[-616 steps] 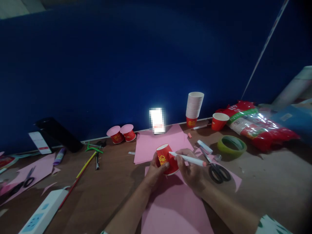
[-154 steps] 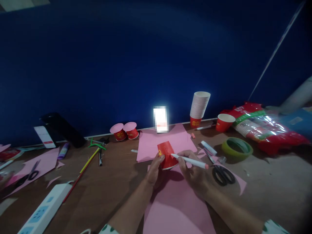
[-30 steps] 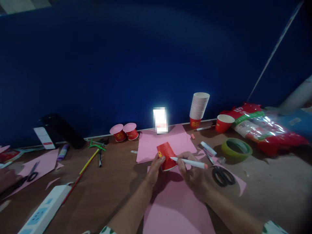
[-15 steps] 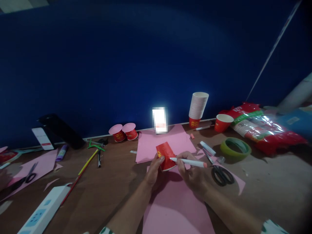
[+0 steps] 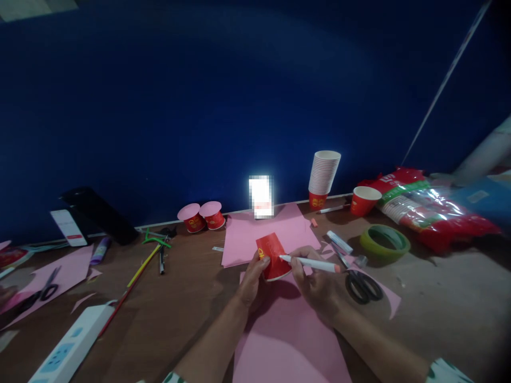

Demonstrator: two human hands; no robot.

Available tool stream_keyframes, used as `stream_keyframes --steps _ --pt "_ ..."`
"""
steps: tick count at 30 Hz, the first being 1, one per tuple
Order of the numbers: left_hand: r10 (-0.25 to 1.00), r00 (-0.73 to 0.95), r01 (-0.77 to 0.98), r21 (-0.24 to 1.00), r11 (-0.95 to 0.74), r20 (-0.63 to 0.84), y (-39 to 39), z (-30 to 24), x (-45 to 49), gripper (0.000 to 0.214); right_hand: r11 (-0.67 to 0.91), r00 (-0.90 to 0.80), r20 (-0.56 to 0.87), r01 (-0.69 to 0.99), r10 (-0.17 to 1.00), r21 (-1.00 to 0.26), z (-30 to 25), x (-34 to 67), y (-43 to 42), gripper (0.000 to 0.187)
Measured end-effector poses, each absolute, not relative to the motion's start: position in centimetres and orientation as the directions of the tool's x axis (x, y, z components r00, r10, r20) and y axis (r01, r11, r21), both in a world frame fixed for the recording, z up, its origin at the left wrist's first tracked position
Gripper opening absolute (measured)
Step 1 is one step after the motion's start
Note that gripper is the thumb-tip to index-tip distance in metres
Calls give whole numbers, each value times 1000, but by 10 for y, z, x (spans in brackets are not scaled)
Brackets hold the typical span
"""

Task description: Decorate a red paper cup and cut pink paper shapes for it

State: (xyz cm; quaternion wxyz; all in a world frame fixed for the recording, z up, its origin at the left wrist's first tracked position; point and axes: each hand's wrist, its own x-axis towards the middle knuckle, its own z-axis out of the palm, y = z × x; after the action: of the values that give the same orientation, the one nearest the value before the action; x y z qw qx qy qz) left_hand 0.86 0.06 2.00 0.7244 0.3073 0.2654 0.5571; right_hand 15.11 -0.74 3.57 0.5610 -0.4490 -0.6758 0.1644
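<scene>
- The table (image 5: 191,314) carries everything; much of it stands along the far edge, perhaps so nothing crowds the hands.
- The pink sheet (image 5: 291,340) lies flat under the hands.
- The stack (image 5: 324,173) of cups stands beyond the right hand, probably to stay within reach.
- The left hand (image 5: 252,282) angles up and inward, fingers wrapped round the cup and thumb on its front, seemingly to steady it.
- The right hand (image 5: 313,282) comes in opposite, fingers pinched narrow on the pen, as in writing.
- The cup (image 5: 274,250) is between the hands over the sheet, tilted, likely to turn its plain red side to the pen.
- The pen (image 5: 319,264) slants leftward, its tip at that side.
</scene>
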Motion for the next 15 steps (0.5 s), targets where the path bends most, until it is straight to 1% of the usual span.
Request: stream_keyframes --steps 3,8,15 --pt "980 199 -659 738 149 -20 -2 25 12 25 550 26 615 420 788 -722 37 151 -8 8" --pt "981 192 -676 723 141 -11 -4 32 16 25 567 42 632 399 774 -721 38 152 -10 6" --pt "984 175 -690 710 138 -21 -5 35 17 24 594 -5 647 401 763 -698 35 151 -10 3"
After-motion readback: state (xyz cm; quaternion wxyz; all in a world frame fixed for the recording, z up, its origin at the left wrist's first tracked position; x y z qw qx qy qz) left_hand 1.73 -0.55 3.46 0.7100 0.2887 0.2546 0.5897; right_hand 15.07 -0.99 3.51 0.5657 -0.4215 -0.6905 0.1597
